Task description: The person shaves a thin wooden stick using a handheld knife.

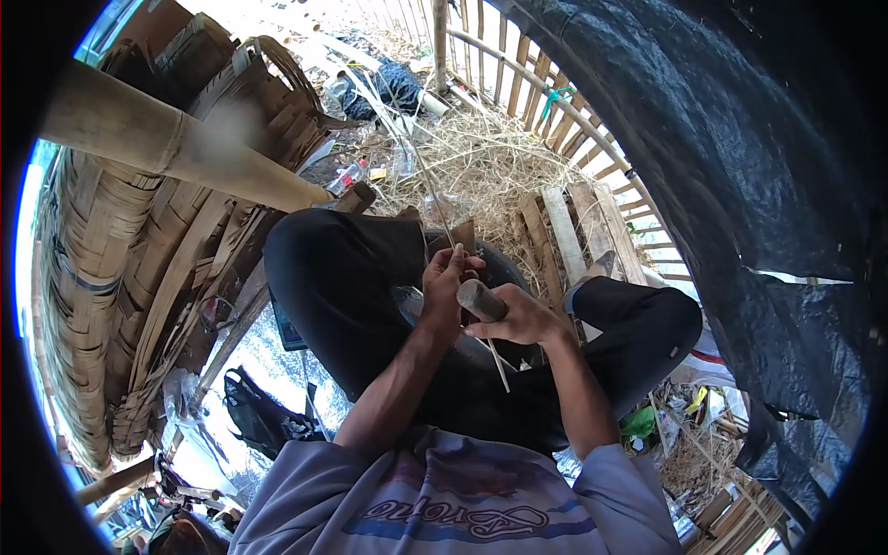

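My left hand (444,287) is closed, thumb and fingers pinching a thin bamboo strip (499,361). The strip runs from the straw beyond my knees, through the hands, to a free end over my lap. My right hand (525,316) is wrapped round a tool with a thick, round handle (480,301), its butt end facing up towards me. The tool's working end is hidden, so I cannot tell its kind. Both hands are close together above my crossed legs. A brown pointed piece (464,234) shows just beyond the left fingertips.
A thick bamboo pole (185,148) crosses the upper left, above stacked woven bamboo (111,277). Dark plastic sheeting (703,139) hangs at right beside a slatted bamboo fence (546,88). Straw (490,162) and wooden planks (566,222) lie ahead. A black bag (259,412) is at lower left.
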